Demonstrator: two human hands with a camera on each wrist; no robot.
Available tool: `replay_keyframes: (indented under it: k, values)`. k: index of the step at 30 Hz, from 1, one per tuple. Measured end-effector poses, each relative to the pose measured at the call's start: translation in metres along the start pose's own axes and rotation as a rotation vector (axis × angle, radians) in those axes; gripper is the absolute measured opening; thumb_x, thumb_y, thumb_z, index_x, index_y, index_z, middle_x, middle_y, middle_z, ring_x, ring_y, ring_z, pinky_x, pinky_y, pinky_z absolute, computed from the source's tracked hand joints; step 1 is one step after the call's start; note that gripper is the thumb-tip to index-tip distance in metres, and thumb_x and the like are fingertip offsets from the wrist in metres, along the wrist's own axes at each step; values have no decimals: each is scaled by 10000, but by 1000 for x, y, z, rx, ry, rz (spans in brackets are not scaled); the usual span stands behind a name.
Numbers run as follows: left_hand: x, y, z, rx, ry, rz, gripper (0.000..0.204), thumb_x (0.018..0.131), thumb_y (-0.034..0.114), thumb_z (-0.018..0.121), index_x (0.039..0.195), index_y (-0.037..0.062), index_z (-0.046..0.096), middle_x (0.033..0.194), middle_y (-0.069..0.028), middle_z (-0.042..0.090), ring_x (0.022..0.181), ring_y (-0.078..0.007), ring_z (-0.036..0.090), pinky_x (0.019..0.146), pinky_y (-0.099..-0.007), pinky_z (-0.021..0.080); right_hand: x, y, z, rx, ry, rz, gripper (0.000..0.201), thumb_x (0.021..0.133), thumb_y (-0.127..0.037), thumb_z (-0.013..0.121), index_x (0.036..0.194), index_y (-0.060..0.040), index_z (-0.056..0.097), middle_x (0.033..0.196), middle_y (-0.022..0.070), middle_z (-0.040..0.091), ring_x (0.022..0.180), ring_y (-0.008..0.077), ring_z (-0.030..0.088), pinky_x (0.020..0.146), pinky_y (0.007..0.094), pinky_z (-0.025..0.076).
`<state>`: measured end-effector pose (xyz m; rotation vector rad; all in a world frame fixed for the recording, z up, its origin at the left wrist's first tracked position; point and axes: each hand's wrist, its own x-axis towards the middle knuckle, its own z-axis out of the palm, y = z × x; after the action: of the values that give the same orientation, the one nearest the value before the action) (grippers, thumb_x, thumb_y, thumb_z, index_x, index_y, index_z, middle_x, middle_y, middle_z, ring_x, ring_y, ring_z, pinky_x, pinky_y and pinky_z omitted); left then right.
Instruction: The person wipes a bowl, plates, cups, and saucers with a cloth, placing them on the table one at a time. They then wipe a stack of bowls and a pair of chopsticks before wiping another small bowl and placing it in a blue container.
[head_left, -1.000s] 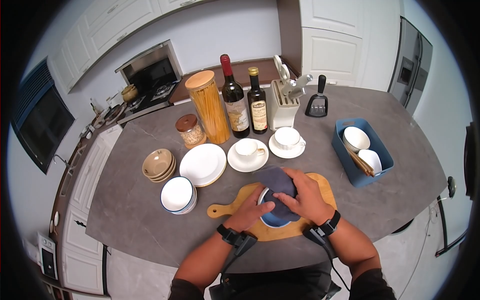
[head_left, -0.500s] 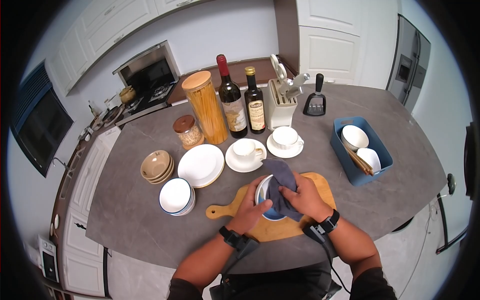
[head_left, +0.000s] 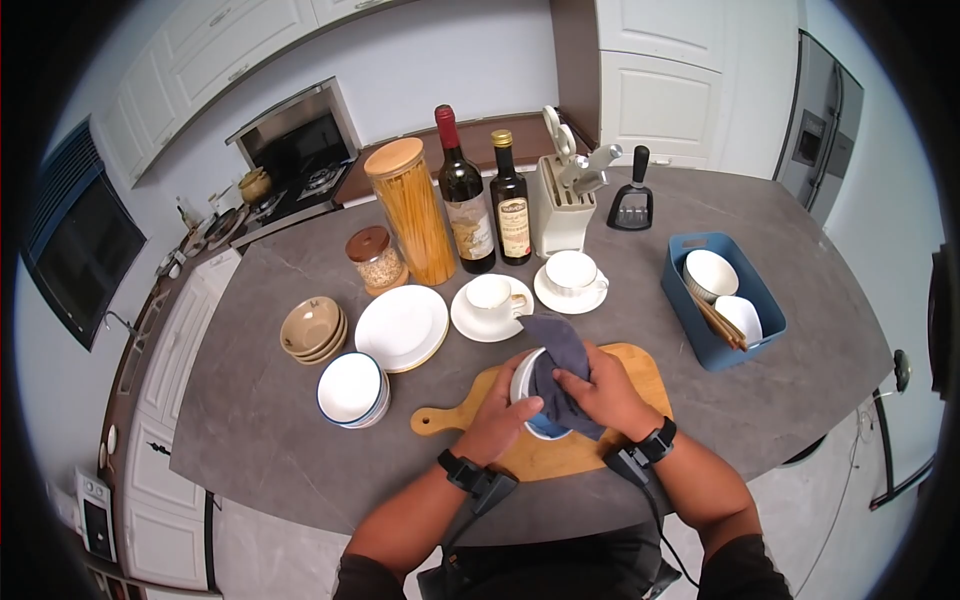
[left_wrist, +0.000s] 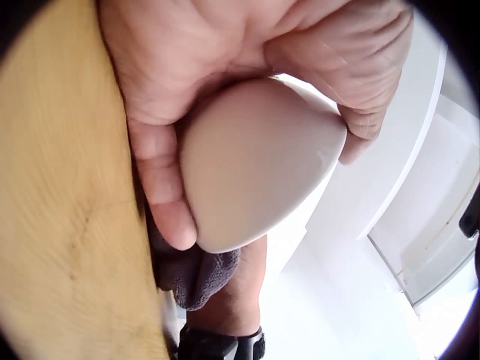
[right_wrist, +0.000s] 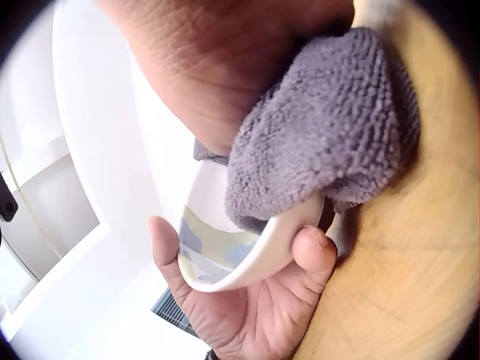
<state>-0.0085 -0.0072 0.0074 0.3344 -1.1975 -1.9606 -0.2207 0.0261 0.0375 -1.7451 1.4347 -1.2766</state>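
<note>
A white bowl [left_wrist: 262,165] with a blue and yellowish pattern inside is held tilted over a wooden cutting board [head_left: 540,464]. My left hand [head_left: 500,415] grips it from the left, thumb at the rim and fingers around the outer wall. My right hand [head_left: 612,395] holds a dark grey cloth [head_left: 562,350] bunched over the bowl's right side. In the right wrist view the cloth [right_wrist: 322,127] folds over the rim and hides part of the inside. One cloth end sticks up past the right hand; another hangs toward the board.
Left of the board stand stacked white bowls [head_left: 350,388], brown bowls [head_left: 310,327] and white plates [head_left: 402,327]. Behind are two cups on saucers, a pasta jar [head_left: 412,215], bottles [head_left: 467,205] and a knife block [head_left: 563,215]. A blue basket [head_left: 715,345] with bowls stands right.
The bowl has tilted, showing more of its left rim. The right hand has drawn the cloth from across the bowl's middle toward its right side, and the cloth's upper end stands higher.
</note>
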Motion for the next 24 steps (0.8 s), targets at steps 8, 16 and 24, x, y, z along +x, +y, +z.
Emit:
replay_keyframes:
  k: [8, 16, 24]
  values:
    - [-1, 7, -10, 111, -90, -104, 769, 1025, 309, 717, 1632, 56, 317, 1519, -79, 477, 1411, -184, 479, 1188, -363, 409, -2, -11, -15, -283, -85, -270, 301, 940, -144, 760, 1204, -30, 669, 1009, 226, 728, 941, 449, 715, 805, 455, 572]
    - [-2, 4, 4, 51, -28, 25, 827, 1002, 292, 740, 1653, 55, 289, 1513, -90, 486, 1420, -189, 471, 1196, -368, 400, -2, -3, 1, 33, 25, -43, 280, 942, -135, 758, 1187, -27, 677, 1015, 223, 731, 945, 448, 717, 812, 457, 574]
    - [0, 4, -10, 170, -85, -73, 857, 990, 349, 759, 1646, 27, 310, 1515, -99, 495, 1414, -196, 478, 1203, -362, 389, -3, -7, -10, -245, 7, -325, 278, 940, -122, 760, 1193, -38, 682, 990, 217, 706, 908, 446, 707, 801, 463, 569]
